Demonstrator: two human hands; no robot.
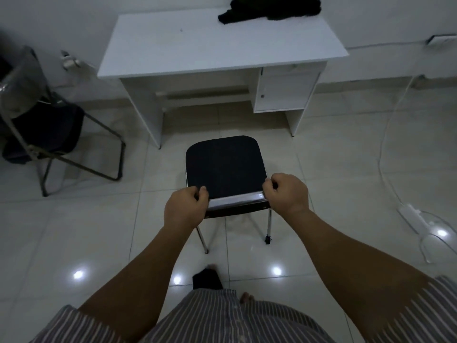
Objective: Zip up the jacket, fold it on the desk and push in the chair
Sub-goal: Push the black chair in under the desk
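Note:
A chair (pixel 225 167) with a black seat and chrome legs stands on the tiled floor in front of the white desk (pixel 197 48), a gap of floor between them. My left hand (pixel 185 209) grips the left end of the chair's backrest top. My right hand (pixel 286 191) grips the right end. The black jacket (pixel 269 8) lies in a loose heap at the desk's far right corner, partly cut off by the frame's top edge.
A second folding chair (pixel 44 129) with a dark seat stands at the left. A white cable and power strip (pixel 410 214) lie on the floor at the right. The desk has a cabinet (pixel 284 90) under its right side and an open kneehole on the left.

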